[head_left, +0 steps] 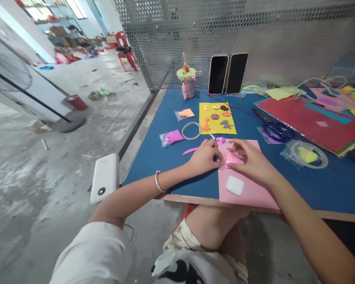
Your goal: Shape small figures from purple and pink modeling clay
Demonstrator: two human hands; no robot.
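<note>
Over the pink paper (254,193), my right hand (251,159) curves its thumb and fingers around a lump of pink clay (234,159), which seems to lie in a clear plastic bag. My left hand (205,157) is closed in a pinch at the bag's left edge; its fingertips are partly hidden. Just beyond both hands sits a small purple-and-pink clay piece (221,140). A white rounded case (234,185) lies on the paper, nearer to me. Left of my left hand, a pink plastic clay tool (190,150) rests on the blue tabletop (154,157).
A yellow sheet (204,128) bears several clay animals. Around it are a roll of tape (191,130), a purple clay packet (174,137) and an orange one (185,114). Scissors (275,130) lie at right; two phones (218,75) and a cup (187,85) stand behind. A power bank (105,177) is at left.
</note>
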